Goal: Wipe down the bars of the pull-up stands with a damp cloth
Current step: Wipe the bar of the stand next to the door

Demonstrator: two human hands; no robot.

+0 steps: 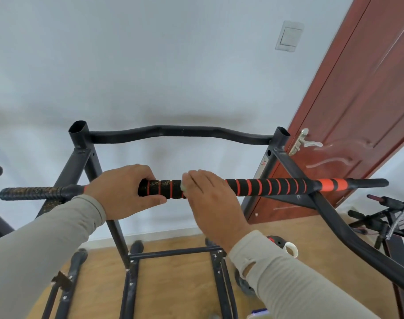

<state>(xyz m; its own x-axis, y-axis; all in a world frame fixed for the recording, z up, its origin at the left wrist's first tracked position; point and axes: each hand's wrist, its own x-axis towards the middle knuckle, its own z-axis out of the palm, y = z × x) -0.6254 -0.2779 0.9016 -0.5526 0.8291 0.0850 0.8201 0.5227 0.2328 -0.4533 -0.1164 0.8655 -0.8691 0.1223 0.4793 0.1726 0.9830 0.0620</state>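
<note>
Firmly steadying the stiff foam-wrapped bar (261,186) atop the stand with left hand (125,192), grip curled round it, while right hand (210,199) presses a soft, barely visible cloth (183,186) onto it mid-span.

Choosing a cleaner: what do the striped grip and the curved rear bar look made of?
Striped grip: likely foam, matte and finely pitted, with red spiral bands. Curved rear bar: apparently black-painted metal tube, with a smooth dull sheen and open tube ends at the posts.

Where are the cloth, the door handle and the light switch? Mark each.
cloth (184,186), head view, pale edge showing under the right hand.
door handle (311,143), head view, lever.
light switch (289,36), head view, plate centre.
</note>
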